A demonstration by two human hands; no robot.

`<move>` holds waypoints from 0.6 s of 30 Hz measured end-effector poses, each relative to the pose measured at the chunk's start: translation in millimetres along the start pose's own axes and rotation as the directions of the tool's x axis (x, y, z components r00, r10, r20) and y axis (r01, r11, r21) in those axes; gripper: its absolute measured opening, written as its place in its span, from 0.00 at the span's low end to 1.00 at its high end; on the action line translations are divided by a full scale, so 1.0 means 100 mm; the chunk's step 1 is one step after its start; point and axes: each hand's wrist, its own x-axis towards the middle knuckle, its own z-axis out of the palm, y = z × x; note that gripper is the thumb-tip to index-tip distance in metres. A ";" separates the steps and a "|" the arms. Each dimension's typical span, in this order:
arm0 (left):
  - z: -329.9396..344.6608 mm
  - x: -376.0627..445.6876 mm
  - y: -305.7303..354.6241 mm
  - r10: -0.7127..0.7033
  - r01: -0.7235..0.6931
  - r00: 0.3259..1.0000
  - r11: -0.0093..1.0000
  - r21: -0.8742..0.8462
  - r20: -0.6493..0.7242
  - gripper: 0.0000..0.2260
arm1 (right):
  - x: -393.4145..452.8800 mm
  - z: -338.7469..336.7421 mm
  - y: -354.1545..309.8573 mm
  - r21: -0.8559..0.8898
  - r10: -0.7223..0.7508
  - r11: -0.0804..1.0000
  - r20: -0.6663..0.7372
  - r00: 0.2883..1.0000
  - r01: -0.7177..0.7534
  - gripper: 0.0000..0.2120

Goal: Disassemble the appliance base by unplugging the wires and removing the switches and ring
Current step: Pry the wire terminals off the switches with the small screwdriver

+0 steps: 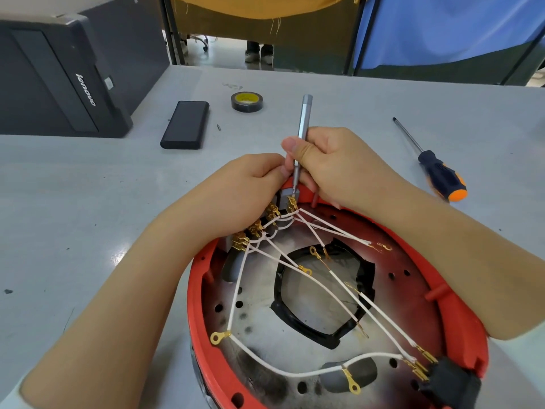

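Note:
The red appliance base point(460, 323) lies open side up on the table, near me. White wires point(298, 370) with brass terminals cross its inside. A black ring point(318, 335) lines the central opening. A row of grey switches point(290, 199) with brass connectors sits at the far rim. My right hand point(333, 163) grips a slim grey metal screwdriver point(303, 128), with its tip on the rightmost switch's terminal. My left hand point(250, 187) pinches at the switches beside the tool; what its fingertips hold is hidden. A black connector block point(454, 385) sits at the near right rim.
On the grey table point(88, 202) lie a black and orange screwdriver point(436, 169) at the right, a roll of black tape point(246, 101), a black flat case point(185, 125) and a small loose bit point(218, 127). A dark Lenovo computer case point(59, 78) stands at the far left.

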 end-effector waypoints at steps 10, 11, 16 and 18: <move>-0.01 0.01 -0.03 0.030 -0.030 0.999 1.000 0.003 -0.011 0.15 | -0.11 0.04 0.01 0.072 -0.130 0.988 -0.046 0.990 0.133 0.13; -0.01 0.01 -0.03 0.036 -0.036 0.999 0.999 0.001 -0.015 0.15 | -0.10 0.05 0.01 0.057 -0.126 0.990 -0.037 0.991 0.128 0.13; -0.01 0.03 -0.04 0.040 -0.040 0.999 0.999 0.006 -0.033 0.15 | -0.06 0.04 -0.01 0.026 -0.104 0.994 -0.019 0.994 0.104 0.14; -0.01 0.03 -0.04 0.042 -0.041 0.998 0.999 0.006 -0.036 0.15 | -0.03 0.04 -0.03 0.005 -0.090 0.996 -0.001 0.996 0.090 0.15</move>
